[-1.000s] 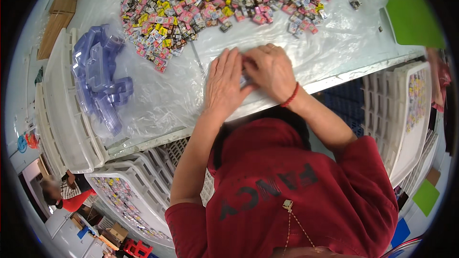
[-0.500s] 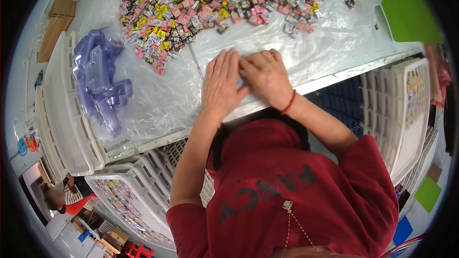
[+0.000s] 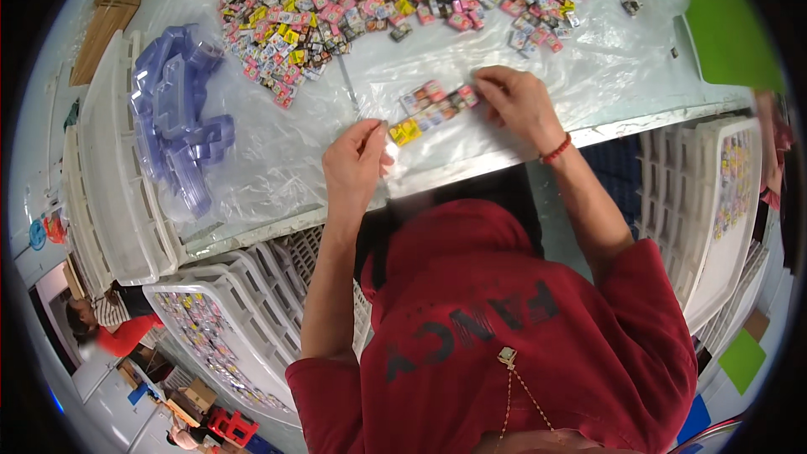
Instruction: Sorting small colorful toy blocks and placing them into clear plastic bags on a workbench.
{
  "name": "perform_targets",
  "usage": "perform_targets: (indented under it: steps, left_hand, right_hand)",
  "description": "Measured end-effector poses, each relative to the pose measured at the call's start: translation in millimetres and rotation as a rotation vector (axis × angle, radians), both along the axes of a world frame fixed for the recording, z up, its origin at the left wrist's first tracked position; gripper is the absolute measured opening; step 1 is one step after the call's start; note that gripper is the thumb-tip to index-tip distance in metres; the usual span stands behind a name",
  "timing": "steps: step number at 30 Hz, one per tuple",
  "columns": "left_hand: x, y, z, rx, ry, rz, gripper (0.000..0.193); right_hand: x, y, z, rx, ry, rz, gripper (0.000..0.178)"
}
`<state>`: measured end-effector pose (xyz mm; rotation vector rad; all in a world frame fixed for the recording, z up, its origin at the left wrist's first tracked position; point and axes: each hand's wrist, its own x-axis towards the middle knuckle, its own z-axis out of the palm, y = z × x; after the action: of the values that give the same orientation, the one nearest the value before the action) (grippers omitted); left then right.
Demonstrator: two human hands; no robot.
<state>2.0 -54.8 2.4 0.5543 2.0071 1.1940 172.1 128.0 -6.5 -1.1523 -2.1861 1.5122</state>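
Observation:
A slanting row of small printed blocks (image 3: 437,113), yellow at its left end and pink and dark at its right, lies on clear plastic sheeting (image 3: 277,160) between my hands. A few more blocks sit against its far side. At the yellow end is my left hand (image 3: 357,164), its fingers curled in and thumb and index close together; what they pinch, if anything, is hard to see. My right hand (image 3: 523,109), with a red bead bracelet, has its fingers bent but apart, the fingertips beside the row's other end. Beyond spreads a big heap of similar blocks (image 3: 336,13).
Blue-violet clear plastic trays (image 3: 172,101) lie at the left on the table. White crates (image 3: 126,176) stand along the left edge, with more crates (image 3: 227,328) below it and at the right (image 3: 698,202). A green sheet (image 3: 723,25) lies far right. Another person (image 3: 118,328) is lower left.
My hands, earlier side by side and flat over the near plastic, have moved apart, left hand leftward and right hand rightward. The row of blocks now shows between them.

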Motion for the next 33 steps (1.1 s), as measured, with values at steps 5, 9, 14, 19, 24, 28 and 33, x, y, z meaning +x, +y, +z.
perform_targets:
  steps: [5, 9, 14, 19, 24, 28, 33]
  left_hand:
    - [2, -1, -13, 0.183, -0.175, 0.087, 0.026]
    - [4, 4, -14, 0.258, -0.393, 0.247, 0.029]
    - [7, 9, -7, 0.424, -0.521, 0.353, 0.032]
    - [0, -21, -14, 0.377, -0.36, 0.333, 0.039]
    - [-18, -35, -9, 0.646, -0.44, 0.295, 0.034]
    - [-31, -87, 22, 0.739, -0.388, 0.395, 0.029]
    - [-43, -161, 37, 0.794, -0.316, 0.512, 0.023]
  right_hand:
    - [4, 2, -10, -0.31, 0.106, -0.02, 0.023]
    - [8, -4, -22, -0.489, 0.326, -0.118, 0.023]
    - [-1, -19, -17, -0.431, 0.476, -0.178, 0.024]
    - [-18, -39, -9, -0.3, 0.441, -0.084, 0.027]
    - [-27, -40, 3, -0.288, 0.473, -0.009, 0.029]
    - [-64, -63, 13, -0.444, 0.574, 0.136, 0.027]
    - [-110, -114, 37, -0.513, 0.501, 0.372, 0.031]
